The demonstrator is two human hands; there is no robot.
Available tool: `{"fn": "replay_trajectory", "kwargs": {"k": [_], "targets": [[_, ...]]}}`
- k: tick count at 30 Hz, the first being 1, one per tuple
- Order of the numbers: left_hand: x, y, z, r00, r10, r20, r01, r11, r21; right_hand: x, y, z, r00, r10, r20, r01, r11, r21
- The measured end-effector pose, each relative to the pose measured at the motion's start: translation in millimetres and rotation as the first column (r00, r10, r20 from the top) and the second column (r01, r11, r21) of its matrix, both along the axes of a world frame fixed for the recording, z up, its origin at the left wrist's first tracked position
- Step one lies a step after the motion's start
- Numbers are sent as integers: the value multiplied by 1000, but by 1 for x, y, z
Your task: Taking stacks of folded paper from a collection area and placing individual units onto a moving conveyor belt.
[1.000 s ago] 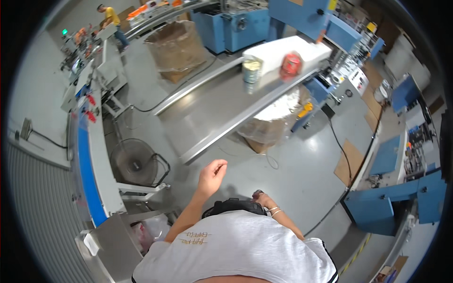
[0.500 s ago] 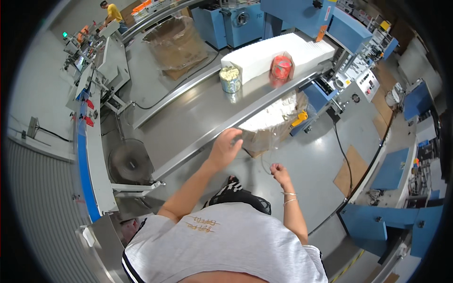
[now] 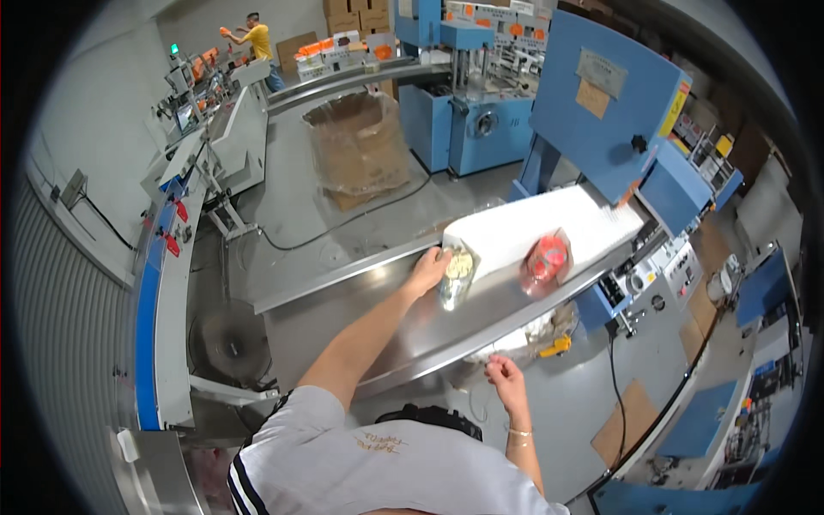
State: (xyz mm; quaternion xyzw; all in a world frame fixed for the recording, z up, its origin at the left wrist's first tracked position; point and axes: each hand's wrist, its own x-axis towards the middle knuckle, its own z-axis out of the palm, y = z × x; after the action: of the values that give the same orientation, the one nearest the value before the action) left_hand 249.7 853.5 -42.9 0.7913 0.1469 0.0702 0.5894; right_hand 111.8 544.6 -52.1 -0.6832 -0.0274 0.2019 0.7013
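Observation:
My left hand (image 3: 428,271) reaches over the metal table (image 3: 378,322), its fingers closed on the left rim of a patterned tin (image 3: 455,289) filled with pale yellowish pieces. The tin stands upright against a long white stack of soft sheets (image 3: 524,219). To its right, also beside the stack, is a red-topped container (image 3: 546,260), apart from both hands. Nearer to me, past the table's front edge, my right hand (image 3: 508,382) is closed in a pinch. A thin clear strand seems to hang by it; what the fingers hold is too small to make out.
A blue machine (image 3: 601,94) stands over the stack's far end. Below the table's front edge is a plastic-lined box (image 3: 515,336) with a yellow tool (image 3: 556,347). A lined carton (image 3: 359,150) and a floor fan (image 3: 230,348) stand nearby. A co-worker (image 3: 259,43) is far left.
My left hand has moved forward from the table's front edge onto the tin. My right hand stays pinched beyond the front edge. The view has tilted up, showing more of the room.

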Motion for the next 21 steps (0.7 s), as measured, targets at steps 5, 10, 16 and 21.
{"fn": "replay_trajectory", "kwargs": {"k": [5,10,16,21], "targets": [[17,12,17,992,-124,9,123,968,-217,13,6,21,997,81,-17,-80,995,67],[28,13,30,938,-301,-172,261,940,-222,33,9,36,984,176,16,-176,981,86],[43,19,29,899,-293,-325,237,950,-203,81,33,55,946,285,152,-280,958,-56],[26,-17,74,951,-222,-213,138,926,-351,118,84,60,705,373,603,-253,927,-278]]}}
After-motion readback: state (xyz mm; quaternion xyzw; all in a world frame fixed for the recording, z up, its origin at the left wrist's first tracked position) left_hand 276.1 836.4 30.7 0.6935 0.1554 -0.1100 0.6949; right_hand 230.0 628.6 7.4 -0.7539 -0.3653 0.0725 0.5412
